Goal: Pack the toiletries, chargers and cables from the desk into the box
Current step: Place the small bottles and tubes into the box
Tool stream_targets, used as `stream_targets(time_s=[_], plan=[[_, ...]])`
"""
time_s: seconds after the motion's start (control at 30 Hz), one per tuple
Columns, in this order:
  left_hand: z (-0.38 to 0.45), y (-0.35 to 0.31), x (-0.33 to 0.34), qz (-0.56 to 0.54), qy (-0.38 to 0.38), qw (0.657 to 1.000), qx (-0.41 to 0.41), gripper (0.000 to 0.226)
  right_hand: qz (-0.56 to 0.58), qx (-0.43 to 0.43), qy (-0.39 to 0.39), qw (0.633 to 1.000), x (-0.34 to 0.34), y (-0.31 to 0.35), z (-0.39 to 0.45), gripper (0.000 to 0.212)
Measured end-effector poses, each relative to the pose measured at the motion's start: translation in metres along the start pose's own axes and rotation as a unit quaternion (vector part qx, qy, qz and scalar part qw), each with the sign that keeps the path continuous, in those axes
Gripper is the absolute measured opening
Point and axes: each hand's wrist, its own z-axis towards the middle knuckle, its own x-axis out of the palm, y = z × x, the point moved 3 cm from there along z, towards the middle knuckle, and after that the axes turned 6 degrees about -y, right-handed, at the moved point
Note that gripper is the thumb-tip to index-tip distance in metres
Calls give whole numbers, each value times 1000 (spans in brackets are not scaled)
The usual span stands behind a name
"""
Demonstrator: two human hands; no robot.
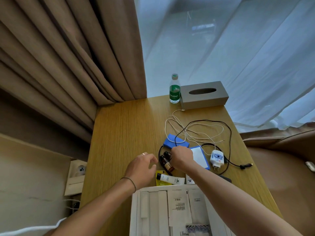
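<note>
Starting at the left, heavy brown pleated curtains (68, 57) hang down beside the light wooden desk (122, 133). Now the left hand (142, 167) hovers low over the desktop, ring on one finger, its fingers (151, 160) loosely spread and curled with nothing in them, just short of the small dark brown bottles (166, 161). Below it lies a white squeeze tube with a black cap (170, 178), resting on a yellow sachet (160, 183) right at the edge of the white cardboard box (136, 210), which sits at the near end of the desk with flat white packets already inside. Moving across, the right hand (182, 157) is down on those bottles, fingers closed over them, though the grip itself is hidden from here. Just behind sits a blue rectangular pouch (173, 141), and beside the wrist a blue-edged white pad (199, 156). A white cable (196, 132) and a black cable (228, 133) loop loosely across the desk, the white patterned plug charger (216, 158) lying further right. At the far end stand a green-labelled clear water bottle (175, 90) and a grey tissue box (204, 94), touching.
</note>
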Motion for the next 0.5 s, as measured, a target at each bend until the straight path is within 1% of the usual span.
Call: stream_targets(time_s=[0.07,0.13,0.23,0.3,0.37,0.43,0.47,0.5], plan=[[5,1,5,8,4,1000,9,15,100,38,5,994,-5,-7,0,26],[11,2,12,19,9,1000,21,14,207,77,9,975,-14,-15,-3,34],[20,-2,26,45,19,997,64,13,342,110,15,933,-30,-27,-16,32],[28,-6,36,62,28,993,93,17,414,120,32,902,-37,-32,-28,25],[36,-11,46,85,35,988,124,20,462,135,46,875,-41,-39,-39,21],[44,-17,55,112,38,981,157,27,490,146,52,858,-43,-45,-49,30],[49,-21,59,127,39,976,172,31,502,151,55,850,-43,-47,-53,32],[53,-24,62,145,41,971,188,35,511,156,56,843,-44,-50,-57,30]])
